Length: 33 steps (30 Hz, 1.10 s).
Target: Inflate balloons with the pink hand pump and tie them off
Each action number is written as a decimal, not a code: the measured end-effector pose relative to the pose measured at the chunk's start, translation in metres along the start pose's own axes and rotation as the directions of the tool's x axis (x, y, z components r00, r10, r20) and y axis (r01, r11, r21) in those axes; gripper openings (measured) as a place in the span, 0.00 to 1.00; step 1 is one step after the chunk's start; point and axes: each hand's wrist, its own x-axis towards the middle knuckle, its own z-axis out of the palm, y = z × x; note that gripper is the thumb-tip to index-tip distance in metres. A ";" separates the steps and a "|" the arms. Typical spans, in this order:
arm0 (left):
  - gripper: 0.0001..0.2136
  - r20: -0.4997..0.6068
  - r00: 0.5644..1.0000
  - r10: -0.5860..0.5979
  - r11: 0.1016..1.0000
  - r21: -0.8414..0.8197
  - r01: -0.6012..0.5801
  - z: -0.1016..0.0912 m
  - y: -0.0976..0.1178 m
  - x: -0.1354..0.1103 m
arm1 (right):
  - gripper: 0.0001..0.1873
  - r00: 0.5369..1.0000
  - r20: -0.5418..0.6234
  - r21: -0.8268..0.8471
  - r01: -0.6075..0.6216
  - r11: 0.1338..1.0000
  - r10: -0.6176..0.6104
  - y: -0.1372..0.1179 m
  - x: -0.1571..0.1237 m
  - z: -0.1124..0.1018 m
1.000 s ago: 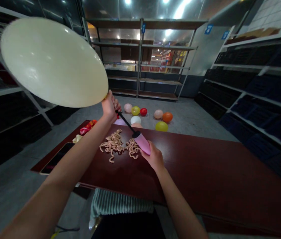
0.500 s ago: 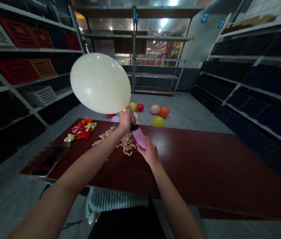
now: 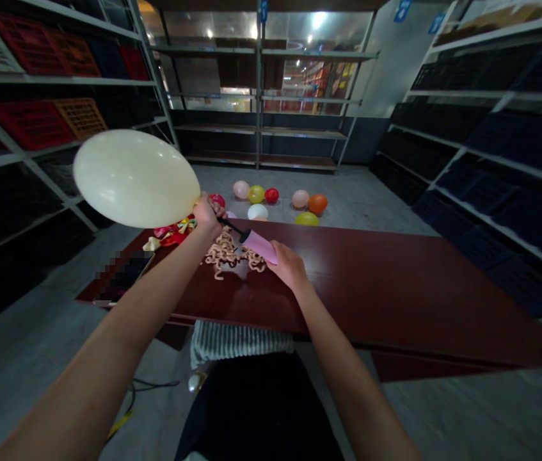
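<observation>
My left hand (image 3: 209, 212) is closed around the neck of a large, inflated cream-white balloon (image 3: 136, 178), together with the black end of a hand balloon pump (image 3: 260, 245). The join between balloon and pump is hidden inside my fingers. My right hand (image 3: 290, 266) wraps round the far end of the pump's pink barrel. A length of black rod shows between the barrel and my left hand. Below the pump, a heap of beige, curly string-like pieces (image 3: 223, 251) lies on the dark red table (image 3: 371, 282).
Uninflated balloons (image 3: 175, 235) in red, yellow and white lie at the table's left, near a blurred dark flat object (image 3: 129, 274). Several inflated balloons, one orange (image 3: 317, 203), rest on the floor beyond. Shelves with crates (image 3: 21, 121) stand on both sides.
The balloon and my left hand have moved left, away from my right hand. More black rod now shows out of the pink barrel. The view has tilted down.
</observation>
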 end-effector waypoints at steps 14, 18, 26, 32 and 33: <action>0.22 0.090 0.979 0.181 0.980 0.069 -0.187 0.012 0.068 -0.013 | 0.26 0.999 -0.019 0.078 -0.033 0.996 0.034 0.007 -0.001 -0.001; 0.22 0.078 0.977 0.198 0.971 0.118 -0.206 0.035 0.033 -0.014 | 0.21 0.975 -0.106 0.029 -0.192 0.981 0.194 0.017 -0.001 0.000; 0.23 0.137 0.988 0.070 0.997 0.033 -0.076 0.045 -0.072 -0.026 | 0.19 0.951 -0.118 -0.038 -0.293 0.955 0.287 0.017 -0.001 0.001; 0.22 0.131 0.988 0.082 0.996 0.008 -0.083 0.045 -0.090 -0.036 | 0.17 0.945 -0.106 -0.092 -0.321 0.943 0.311 0.014 0.001 -0.004; 0.22 0.114 0.991 0.075 0.997 0.000 -0.076 0.043 -0.086 -0.034 | 0.17 0.950 -0.103 -0.099 -0.305 0.947 0.295 0.013 0.001 -0.004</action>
